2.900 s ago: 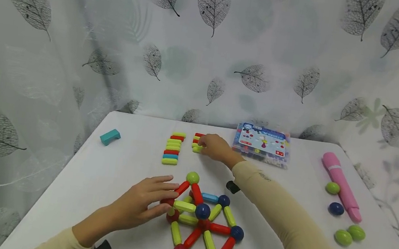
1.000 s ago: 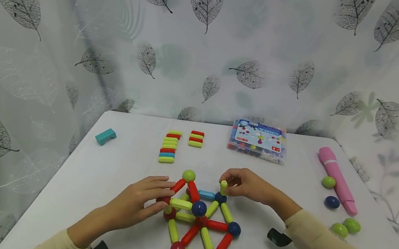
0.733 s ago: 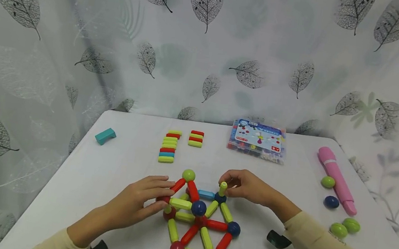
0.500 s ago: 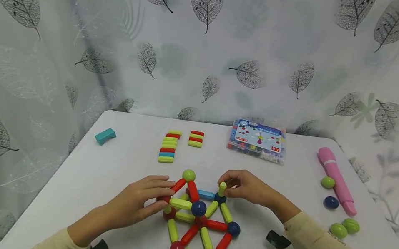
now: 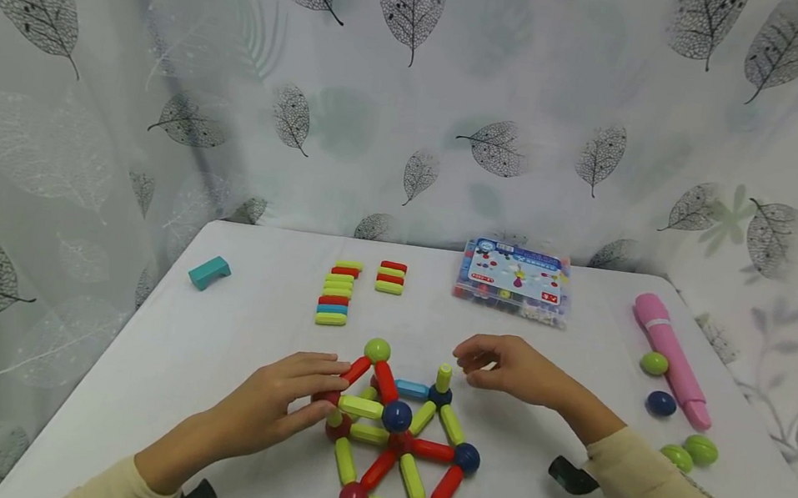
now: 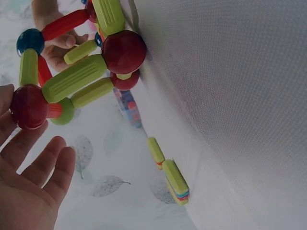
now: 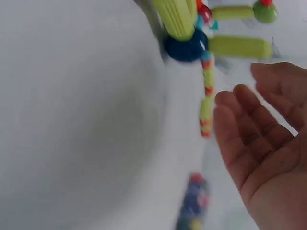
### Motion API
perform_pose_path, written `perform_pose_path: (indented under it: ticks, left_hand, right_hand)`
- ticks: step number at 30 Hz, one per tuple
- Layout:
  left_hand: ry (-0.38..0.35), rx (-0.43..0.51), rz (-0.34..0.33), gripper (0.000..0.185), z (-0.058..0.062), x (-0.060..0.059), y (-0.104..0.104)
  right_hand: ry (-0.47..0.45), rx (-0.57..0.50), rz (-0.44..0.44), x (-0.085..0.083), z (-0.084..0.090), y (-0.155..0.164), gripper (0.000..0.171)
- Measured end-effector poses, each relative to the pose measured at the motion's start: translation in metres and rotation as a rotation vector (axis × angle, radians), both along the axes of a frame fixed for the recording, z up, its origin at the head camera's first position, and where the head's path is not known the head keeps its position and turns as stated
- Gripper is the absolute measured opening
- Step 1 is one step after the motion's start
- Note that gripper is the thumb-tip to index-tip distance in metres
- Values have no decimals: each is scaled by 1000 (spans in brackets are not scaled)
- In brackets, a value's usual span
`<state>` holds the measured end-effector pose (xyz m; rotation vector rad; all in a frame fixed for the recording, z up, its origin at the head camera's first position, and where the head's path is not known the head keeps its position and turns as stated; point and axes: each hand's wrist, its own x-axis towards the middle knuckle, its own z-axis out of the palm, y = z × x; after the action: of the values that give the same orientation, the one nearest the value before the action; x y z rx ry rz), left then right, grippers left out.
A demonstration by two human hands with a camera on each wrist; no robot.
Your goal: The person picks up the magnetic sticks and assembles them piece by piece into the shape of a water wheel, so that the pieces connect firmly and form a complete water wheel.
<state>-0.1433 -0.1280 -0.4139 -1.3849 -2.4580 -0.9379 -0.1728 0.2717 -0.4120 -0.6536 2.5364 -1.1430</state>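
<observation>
Frame (image 5: 401, 443) of balls and sticks stands near on the worktop (image 5: 244, 330), the left hand's (image 5: 273, 402) nearly straight fingers (image 5: 311, 368) touching it, the right hand's (image 5: 517, 371) loosely parted, holding nothing, while 1 clear box (image 5: 513, 281), far, contains coloured pieces (image 5: 505, 294).

Head view faces forward and down; closer wrist views share the rod frame (image 5: 401, 444)

Dim light, blurry right-wrist view

Both hands (image 5: 273, 402) (image 5: 515, 369) outstretched (right loosely curled)
</observation>
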Motion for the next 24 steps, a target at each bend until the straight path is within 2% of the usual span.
perform_pose_path:
  ticks: [6, 8, 10, 13, 15, 18, 24]
  left_hand:
    - [-9, -3, -4, 44, 1, 0, 2]
    - [-10, -5, 2, 44, 2, 1, 1]
    - [-9, -6, 9, 44, 2, 1, 1]
    - [-9, -6, 12, 44, 3, 2, 0]
    - [-6, -4, 11, 44, 2, 2, 0]
    - [0, 0, 6, 45, 1, 1, 0]
    - [2, 2, 2, 47, -1, -1, 0]
  right_hand:
    - [245, 329, -221, 9, 33, 65, 31]
    - [293, 461, -288, 10, 40, 92, 31]
    - [302, 581, -338, 12, 43, 119, 30]
    - [226, 709, -366, 18, 42, 151, 30]
    - [160, 759, -352, 23, 37, 166, 27]
    - [76, 782, -324, 31, 28, 179, 23]
    - [13, 791, -338, 40, 12, 189, 18]
